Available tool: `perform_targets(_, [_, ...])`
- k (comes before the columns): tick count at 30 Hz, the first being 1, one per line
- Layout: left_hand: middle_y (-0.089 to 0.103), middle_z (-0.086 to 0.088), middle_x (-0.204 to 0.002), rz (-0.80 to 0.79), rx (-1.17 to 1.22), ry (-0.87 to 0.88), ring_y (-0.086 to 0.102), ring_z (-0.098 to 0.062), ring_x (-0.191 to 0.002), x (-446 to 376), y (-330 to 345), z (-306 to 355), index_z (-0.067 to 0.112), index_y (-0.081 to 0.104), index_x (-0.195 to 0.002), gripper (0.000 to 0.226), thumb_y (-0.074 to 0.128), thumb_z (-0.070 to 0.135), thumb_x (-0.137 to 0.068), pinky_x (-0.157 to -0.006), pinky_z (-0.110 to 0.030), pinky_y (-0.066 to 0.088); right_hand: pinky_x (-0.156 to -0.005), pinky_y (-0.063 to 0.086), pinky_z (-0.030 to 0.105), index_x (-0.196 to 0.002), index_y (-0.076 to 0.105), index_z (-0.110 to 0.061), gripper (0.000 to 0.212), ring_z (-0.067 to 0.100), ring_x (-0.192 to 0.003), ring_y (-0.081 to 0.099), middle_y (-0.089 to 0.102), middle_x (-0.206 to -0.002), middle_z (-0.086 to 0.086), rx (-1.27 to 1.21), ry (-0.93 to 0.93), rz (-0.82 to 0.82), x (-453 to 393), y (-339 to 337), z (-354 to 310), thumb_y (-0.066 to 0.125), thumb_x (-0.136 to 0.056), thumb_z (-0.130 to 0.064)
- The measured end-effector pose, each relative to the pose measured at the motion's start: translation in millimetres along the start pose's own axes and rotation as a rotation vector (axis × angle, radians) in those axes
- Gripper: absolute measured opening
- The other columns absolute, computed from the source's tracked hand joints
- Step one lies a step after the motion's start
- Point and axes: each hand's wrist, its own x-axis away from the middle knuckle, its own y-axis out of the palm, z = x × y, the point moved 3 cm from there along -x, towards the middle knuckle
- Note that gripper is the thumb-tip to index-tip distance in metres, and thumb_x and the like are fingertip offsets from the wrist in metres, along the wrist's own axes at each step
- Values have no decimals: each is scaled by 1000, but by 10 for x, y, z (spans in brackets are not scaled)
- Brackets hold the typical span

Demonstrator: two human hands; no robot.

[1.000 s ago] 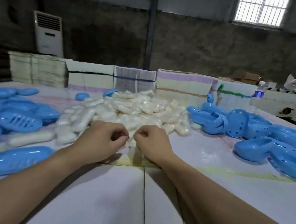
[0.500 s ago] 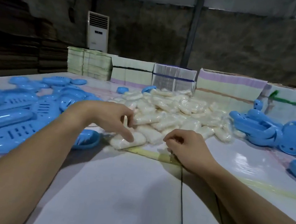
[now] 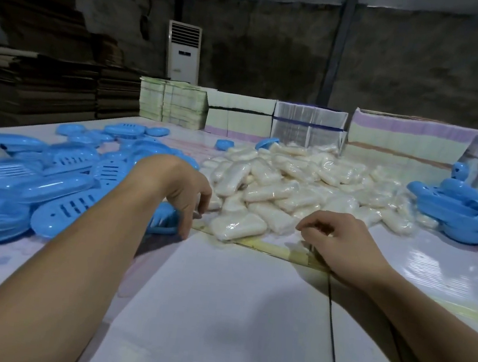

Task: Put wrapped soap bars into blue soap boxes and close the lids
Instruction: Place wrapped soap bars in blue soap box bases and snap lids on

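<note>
My left hand hangs over the near edge of the blue pile with its fingers curled downward, the tips reaching down at a blue soap box that lies just under the palm; I cannot tell whether they actually pinch its rim or only touch it. My right hand rests on the tabletop with its fingers loosely curled, knuckles up, holding nothing that I can see, just beside the front of the soap heap.

Between my two hands lies one wrapped soap bar, flat on the tabletop at the nearest tip of the heap of wrapped soap bars, which spreads back across the middle of the tabletop. A strip of yellowish tape runs across the surface just in front of it.

To my left is a loose pile of blue soap boxes, some with slotted faces turned up, overlapping one another. To my far right, well apart from my hand, sits a second cluster of open blue boxes.

Along the far edge of the tabletop stand bundled stacks of flat printed sheets. Behind them a white floor-standing air conditioner stands against the dark wall, and stacked flat cardboard fills the left background.
</note>
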Motion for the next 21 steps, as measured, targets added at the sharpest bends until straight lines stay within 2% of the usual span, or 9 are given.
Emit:
perform_targets(3, [58, 10, -99, 120, 71, 2, 57, -13, -89, 15, -57, 18, 30, 59, -109, 59, 94, 33, -62, -72, -31, 49, -60, 44, 7, -76, 70, -38, 25, -1, -64, 63, 69, -69, -18, 3, -8, 5, 0, -5, 0, 61, -85, -17])
perform_targets(6, [60, 6, -105, 282, 121, 67, 61, -18, -93, 64, -126, 93, 33, 57, -105, 53, 91, 38, -65, -77, -34, 53, -58, 45, 9, -76, 71, -36, 24, 1, -60, 64, 70, -68, -11, -34, 7, 1, -2, 0, 15, 61, -84, -15])
perform_targets(11, [56, 20, -108, 447, 287, 400, 57, 0, -88, 281, -182, 393, 44, 53, -100, 42, 85, 42, -73, -69, -25, 46, -58, 45, 10, -76, 71, -34, 23, 1, -58, 64, 70, -68, -8, -40, 8, 9, -19, 14, 34, 61, -84, -14])
perform_targets(13, [55, 23, -108, 493, 371, 550, 56, 3, -91, 373, -164, 591, 47, 51, -98, 39, 83, 42, -75, -73, -23, 48, -56, 44, 8, -76, 71, -33, 24, 1, -56, 63, 69, -68, -7, -52, 14, 24, -27, 10, 42, 61, -84, -14])
perform_targets(15, [56, 20, -109, 547, 354, 686, 54, 1, -99, 404, -77, 835, 43, 53, -102, 36, 80, 40, -78, -84, -27, 51, -55, 43, 9, -76, 72, -33, 23, 1, -56, 62, 68, -67, -9, -43, 16, 41, -34, 3, 46, 61, -83, -14])
perform_targets(18, [55, 18, -113, 531, 352, 821, 50, -4, -106, 387, 74, 1102, 38, 54, -112, 43, 79, 46, -78, -93, -33, 49, -53, 42, 13, -76, 71, -29, 20, 4, -56, 59, 67, -64, -9, -26, 24, 64, -42, -30, 62, 60, -83, -14])
perform_targets(21, [49, 28, -118, 405, 366, 793, 48, 1, -111, 318, 118, 1055, 52, 46, -119, 66, 81, 62, -64, -94, -26, 45, -59, 46, 25, -76, 71, -30, 18, 8, -58, 57, 66, -64, -6, -19, 58, 111, -50, -86, 106, 59, -83, -17])
